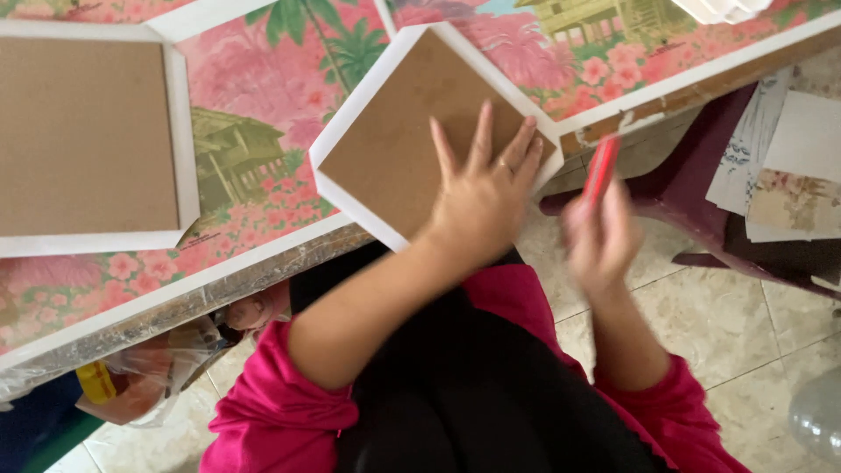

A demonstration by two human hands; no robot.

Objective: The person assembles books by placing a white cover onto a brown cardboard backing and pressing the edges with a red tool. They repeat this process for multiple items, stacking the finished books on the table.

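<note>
The left hand (482,197) lies flat, fingers spread, on a frame (394,149) overhanging the counter (254,166) edge. The right hand (600,232), blurred, just beside it, grips a red tool (601,166).

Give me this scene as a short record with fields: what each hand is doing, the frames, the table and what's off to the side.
Left hand: left hand pressed flat on white-edged square frame with brown backing
Right hand: right hand, blurred, gripping slim red tool
Second frame: matching white-edged frame, lying flat, untouched
Surface: table with pink floral picture cover
Side: stack of paper sheets on dark maroon plastic chair
</note>
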